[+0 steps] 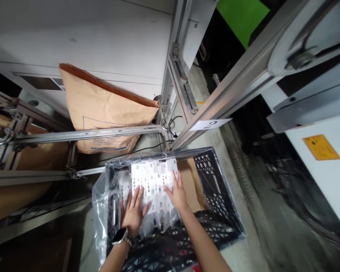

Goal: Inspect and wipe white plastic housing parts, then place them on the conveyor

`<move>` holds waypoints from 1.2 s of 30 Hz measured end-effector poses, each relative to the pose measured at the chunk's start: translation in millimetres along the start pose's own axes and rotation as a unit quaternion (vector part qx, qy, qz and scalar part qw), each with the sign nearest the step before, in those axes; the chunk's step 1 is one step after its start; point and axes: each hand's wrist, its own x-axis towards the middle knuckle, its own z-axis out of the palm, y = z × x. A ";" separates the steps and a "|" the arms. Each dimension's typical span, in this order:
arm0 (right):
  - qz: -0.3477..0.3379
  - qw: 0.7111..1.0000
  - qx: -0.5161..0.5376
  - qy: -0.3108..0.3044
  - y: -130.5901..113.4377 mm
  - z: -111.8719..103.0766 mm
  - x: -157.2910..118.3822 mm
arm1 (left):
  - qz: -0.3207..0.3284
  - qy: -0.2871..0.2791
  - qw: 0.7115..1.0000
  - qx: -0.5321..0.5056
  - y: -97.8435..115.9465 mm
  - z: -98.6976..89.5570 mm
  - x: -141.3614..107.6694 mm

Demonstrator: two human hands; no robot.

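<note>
Several white plastic parts with small square holes (153,177) lie in rows inside a black crate (219,181). Clear plastic film (99,211) lines the crate and hangs over its left side. My left hand (133,213), with a watch on the wrist, rests on the left part of the rows, its fingers spread. On the right side of the rows, my right hand (177,192) lies with thumb and fingers apart, touching the white parts. Brown cardboard (188,181) stands in the crate just right of them.
An open brown paper sack (110,105) stands behind an aluminium rail (102,133). An upright metal post (215,102) with a "2" label (211,124) rises behind the crate. At right is a white machine panel (328,181) with a yellow sticker (321,147).
</note>
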 end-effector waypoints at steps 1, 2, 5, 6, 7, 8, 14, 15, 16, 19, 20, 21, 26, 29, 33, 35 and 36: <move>-0.014 1.000 -0.013 -0.005 -3.0 2.8 -4.3 | -0.007 0.012 1.000 0.015 -2.9 0.3 -4.6; -0.032 0.999 -0.027 -0.016 -4.2 4.0 -8.9 | -0.013 0.023 0.999 0.028 -5.0 0.5 -9.1; -0.062 0.995 -0.063 -0.045 6.1 -3.4 -19.2 | -0.029 0.057 0.997 0.052 -10.7 0.4 -21.4; -0.061 0.994 -0.073 -0.049 12.7 -8.5 -20.6 | -0.034 0.068 0.996 0.056 -12.8 0.0 -25.2; -0.055 0.994 -0.082 -0.051 19.2 -13.7 -21.1 | -0.040 0.079 0.994 0.059 -14.6 -0.7 -28.9; -0.049 0.994 -0.089 -0.051 24.6 -18.0 -21.1 | -0.045 0.088 0.993 0.061 -15.7 -1.5 -32.5; -0.102 0.985 -0.124 -0.065 13.2 -7.7 -28.6 | -0.036 0.070 0.995 0.068 5.2 -3.5 -42.3; -0.121 0.982 -0.129 -0.071 8.7 -3.8 -31.1 | -0.013 0.048 0.996 0.069 11.3 -2.8 -40.4; -0.138 0.979 -0.132 -0.077 6.0 -1.2 -33.2 | 0.012 0.025 0.997 0.070 17.0 -1.8 -37.7; -0.171 0.969 -0.143 -0.104 12.3 -4.1 -37.4 | 0.055 -0.022 0.995 0.079 28.5 2.1 -27.2; -0.182 0.965 -0.147 -0.118 18.2 -7.8 -38.2 | 0.053 -0.027 0.995 0.083 30.5 3.2 -24.1; -0.195 0.960 -0.153 -0.133 24.8 -11.8 -38.9 | 0.047 -0.030 0.995 0.087 31.8 3.9 -21.7; -0.217 0.944 -0.195 -0.152 40.1 -14.5 -46.6 | 0.038 -0.047 0.993 0.098 32.1 0.0 -22.3; -0.207 0.945 -0.217 -0.131 34.2 -2.4 -50.8 | 0.045 -0.059 0.992 0.104 24.7 -7.4 -31.0; -0.208 0.941 -0.240 -0.117 36.0 0.0 -48.5 | 0.014 -0.048 0.991 0.122 9.6 -15.6 -44.6; -0.215 0.938 -0.246 -0.115 42.9 -6.9 -46.0 | -0.003 -0.043 0.991 0.126 6.0 -16.7 -47.2; -0.219 0.937 -0.248 -0.115 46.6 -10.7 -44.8 | -0.006 -0.043 0.991 0.127 6.3 -16.1 -46.4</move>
